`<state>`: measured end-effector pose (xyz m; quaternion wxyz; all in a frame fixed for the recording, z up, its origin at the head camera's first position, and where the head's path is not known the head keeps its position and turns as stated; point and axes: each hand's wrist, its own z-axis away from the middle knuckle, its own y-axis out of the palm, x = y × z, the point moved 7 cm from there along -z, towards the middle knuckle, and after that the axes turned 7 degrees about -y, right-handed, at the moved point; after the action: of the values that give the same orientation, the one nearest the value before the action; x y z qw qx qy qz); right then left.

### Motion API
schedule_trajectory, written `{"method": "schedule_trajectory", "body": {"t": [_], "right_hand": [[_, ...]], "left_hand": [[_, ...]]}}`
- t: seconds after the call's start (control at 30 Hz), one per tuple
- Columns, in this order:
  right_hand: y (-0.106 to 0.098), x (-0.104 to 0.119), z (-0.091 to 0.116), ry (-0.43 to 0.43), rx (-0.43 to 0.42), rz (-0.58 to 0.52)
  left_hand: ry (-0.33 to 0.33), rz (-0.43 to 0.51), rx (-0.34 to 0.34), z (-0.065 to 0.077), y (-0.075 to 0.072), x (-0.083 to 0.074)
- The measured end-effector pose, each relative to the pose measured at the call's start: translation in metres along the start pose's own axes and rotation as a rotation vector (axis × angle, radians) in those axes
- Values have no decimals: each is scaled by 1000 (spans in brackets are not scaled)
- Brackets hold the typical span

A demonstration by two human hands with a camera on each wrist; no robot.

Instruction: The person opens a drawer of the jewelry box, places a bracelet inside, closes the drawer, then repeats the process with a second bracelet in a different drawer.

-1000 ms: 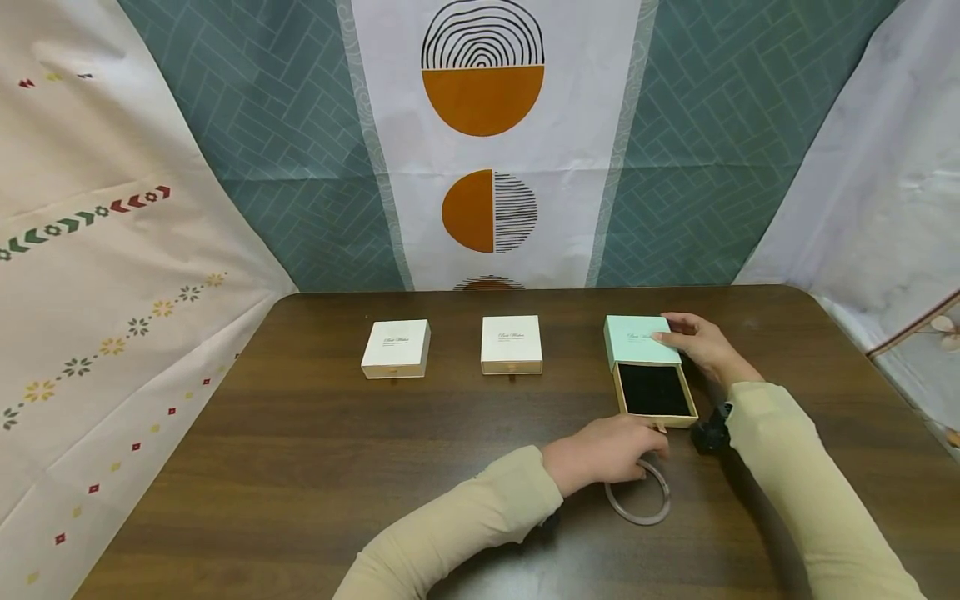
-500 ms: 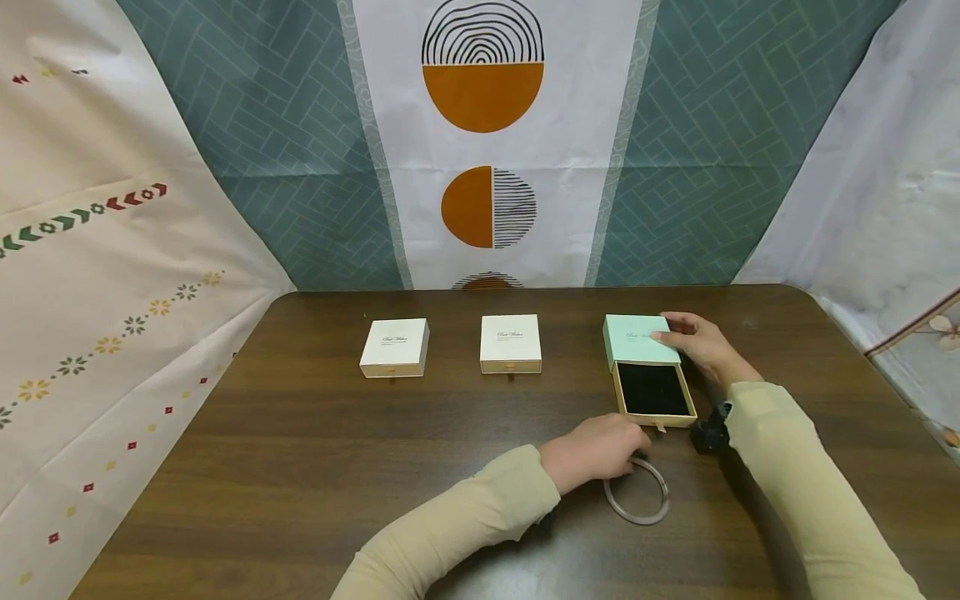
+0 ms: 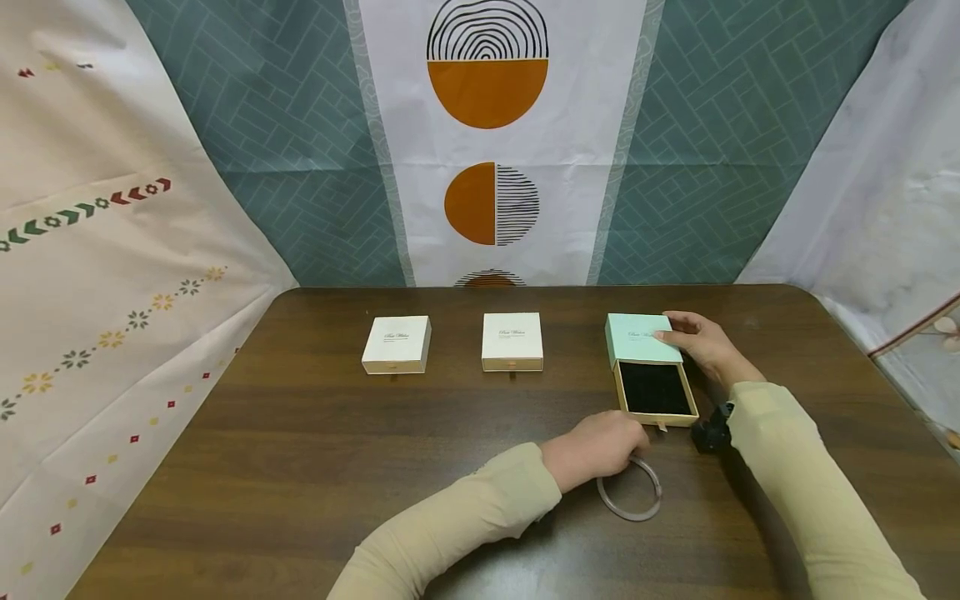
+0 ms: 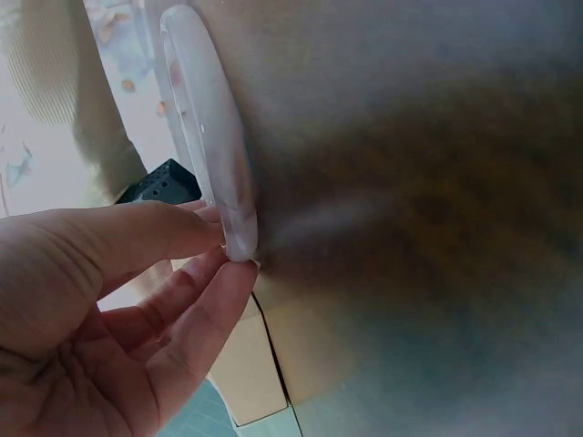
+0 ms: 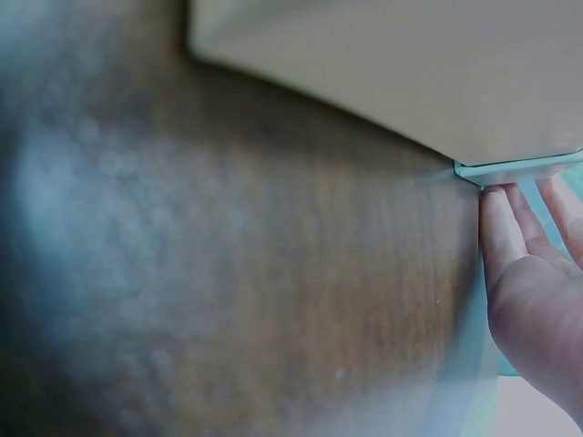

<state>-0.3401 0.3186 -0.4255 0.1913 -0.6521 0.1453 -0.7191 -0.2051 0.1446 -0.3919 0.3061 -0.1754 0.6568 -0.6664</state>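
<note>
My left hand (image 3: 600, 446) pinches a pale, translucent bangle (image 3: 634, 517) by its far edge, just in front of the boxes. In the left wrist view the thumb and fingertips meet on the lower end of the bangle (image 4: 223, 137). A mint-green drawer-style gift box (image 3: 637, 340) stands at the back right. Its drawer (image 3: 663, 419) is pulled out toward me and shows a black lining (image 3: 654, 388). My right hand (image 3: 705, 346) holds the mint sleeve at its right side, thumb on the lid. The right wrist view shows fingers against the sleeve's edge (image 5: 510, 171).
Two closed white gift boxes, a left one (image 3: 397, 340) and a middle one (image 3: 512, 337), stand in line with the mint box on the dark wooden table (image 3: 300, 467). A black wrist camera (image 3: 712, 429) sits close beside the drawer. Patterned cloths (image 3: 300, 150) hang behind.
The left hand has drawn back from the drawer's front edge to the bangle, which has shifted slightly left. The right hand and the mint box have stayed in place.
</note>
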Motion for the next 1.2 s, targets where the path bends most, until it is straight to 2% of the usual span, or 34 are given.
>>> {"method": "schedule_trajectory", "body": {"t": [0.27,0.43,0.57,0.77,1.0,1.2], "right_hand": [[2,1,1,2,-3,-10],[2,-1,2,3,-16,-21],[1,-3,1,5,-24,-28],[1,-3,1,3,-21,-28],[2,-1,1,-1,-16,-36],[2,1,1,-14,-4,-30]], "left_hand": [[-46,3,8,3,-1,0],[-112,43,34,4,-3,5],[-137,99,77,3,-3,12],[-144,274,147,2,-2,24],[-223,616,268,9,5,35],[-266,809,322,14,12,38]]}}
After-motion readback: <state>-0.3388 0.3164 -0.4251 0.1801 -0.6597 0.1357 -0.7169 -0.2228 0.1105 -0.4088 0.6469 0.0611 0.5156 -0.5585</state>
